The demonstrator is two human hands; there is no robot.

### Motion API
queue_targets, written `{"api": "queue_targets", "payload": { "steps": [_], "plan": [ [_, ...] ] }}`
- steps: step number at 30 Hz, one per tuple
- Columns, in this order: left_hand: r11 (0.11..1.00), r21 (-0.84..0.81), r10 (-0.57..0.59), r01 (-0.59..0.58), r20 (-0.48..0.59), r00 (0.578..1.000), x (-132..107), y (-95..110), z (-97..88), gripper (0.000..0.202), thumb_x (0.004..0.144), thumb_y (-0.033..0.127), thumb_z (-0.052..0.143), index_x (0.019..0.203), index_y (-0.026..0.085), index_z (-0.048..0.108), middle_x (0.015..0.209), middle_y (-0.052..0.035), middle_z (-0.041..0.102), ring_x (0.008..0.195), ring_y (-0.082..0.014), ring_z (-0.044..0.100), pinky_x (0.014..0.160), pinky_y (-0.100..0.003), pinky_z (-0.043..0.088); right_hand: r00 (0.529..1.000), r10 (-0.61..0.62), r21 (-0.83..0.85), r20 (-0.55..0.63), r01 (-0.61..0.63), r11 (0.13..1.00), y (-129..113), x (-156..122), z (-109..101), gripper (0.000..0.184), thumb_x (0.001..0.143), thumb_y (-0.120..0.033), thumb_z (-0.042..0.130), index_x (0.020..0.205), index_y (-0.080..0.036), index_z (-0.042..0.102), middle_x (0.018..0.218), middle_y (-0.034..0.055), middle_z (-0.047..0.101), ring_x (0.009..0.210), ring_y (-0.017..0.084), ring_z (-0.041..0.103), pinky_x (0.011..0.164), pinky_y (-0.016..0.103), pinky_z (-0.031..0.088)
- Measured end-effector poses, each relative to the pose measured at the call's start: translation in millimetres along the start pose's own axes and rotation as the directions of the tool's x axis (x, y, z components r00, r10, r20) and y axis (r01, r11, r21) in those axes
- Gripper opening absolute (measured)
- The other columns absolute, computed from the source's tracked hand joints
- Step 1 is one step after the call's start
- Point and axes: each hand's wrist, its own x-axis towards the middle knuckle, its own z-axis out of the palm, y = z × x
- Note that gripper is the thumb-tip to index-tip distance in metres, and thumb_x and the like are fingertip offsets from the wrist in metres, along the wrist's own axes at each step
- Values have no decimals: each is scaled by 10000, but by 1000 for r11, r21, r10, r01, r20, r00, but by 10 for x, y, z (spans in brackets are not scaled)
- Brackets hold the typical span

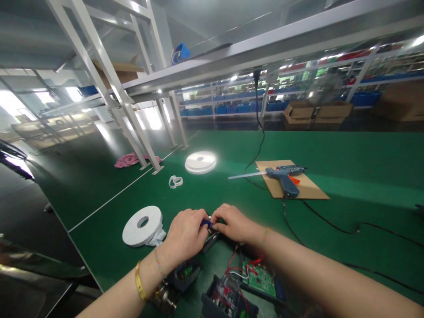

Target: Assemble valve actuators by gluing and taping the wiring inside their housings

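Blue piece (205, 223), small, at the meeting point of the two hands, low over the near middle of the green tabletop (225, 192). Left hand (186, 227): fingers curled down, nearly closed, thumb and fingertips on the blue piece. Right hand (233, 222): thumb and forefinger drawn together at the piece's right end; whether they grip the piece itself, cannot tell. Just below the fingertips, a dark elongated part (210, 242), partly covered. Left wrist wears a yellow bangle (140, 280) and a thin cord. Nearer the body: a dark housing (183, 276) beside the left forearm, a metal cylindrical part (165, 300) next to it, an open dark case (217, 302) with red wires, and a green circuit board (261, 279) by the right forearm. Left of the left hand, a white roll (153, 225) with a crumpled strip (157, 238) at its edge. Farther out, small white rings (178, 181), then a flat white disc (200, 163). Right of these, a glue gun (285, 181) on a cardboard sheet (313, 192), clear stick (247, 175) protruding leftward from its rear. Pink cloth (129, 160) near the white frame legs (137, 132).
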Motion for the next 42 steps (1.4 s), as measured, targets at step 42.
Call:
{"api": "queue_targets", "payload": {
  "steps": [42],
  "plan": [
    [984,-20,177,-177,218,960,-159,-54,213,283,922,132,538,983,281,771,1074,-14,758,1045,-240,668,936,-381,527,973,-115,2,199,117,993,270,104,-56,39,858,-148,756,883,-175,742,908,15,744,991,215,666,917,397,498]
  ]
}}
